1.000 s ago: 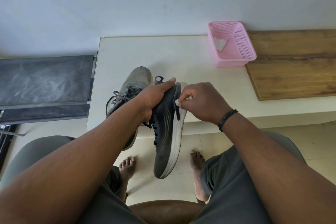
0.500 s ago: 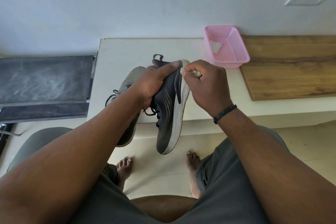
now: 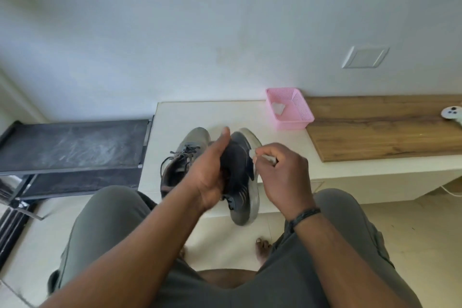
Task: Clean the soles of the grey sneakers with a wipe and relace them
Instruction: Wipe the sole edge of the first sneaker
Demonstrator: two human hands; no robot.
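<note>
Pale floor tiles (image 3: pixel 225 245) lie nearest, under the person's knees in grey-green shorts, with the toes of one bare foot (image 3: pixel 262 245) showing between the legs. Just above them the left hand (image 3: pixel 210 177) has its grip closed around the dark upper of the held sneaker (image 3: pixel 240 182), thumb stretched up along the shoe toward the heel end; the shoe hangs in the air on its side, one end pointing down toward the floor, its white sole edge turned to the right. The right hand (image 3: pixel 282 177), a dark braided band at its wrist, has its grip closed on a small white wipe (image 3: pixel 266 157), pinched in curled fingers and held against the sole edge high on the shoe. The picture is slightly blurred there, so how much of the wipe touches the rubber cannot be told. Behind the left hand the second sneaker (image 3: pixel 185 157), lighter grey with dark laces loose, rests on the white table (image 3: pixel 200 112), partly over its near edge. Farther back and to the right a pink basket (image 3: pixel 290 110) stands on the table with a crumpled white piece inside. A wooden board (image 3: pixel 375 132) covers the table's right part, and a white controller (image 3: pixel 451 114) lies at its far right end. Left of the table sits a dark low rack (image 3: pixel 75 142), against the white wall.
</note>
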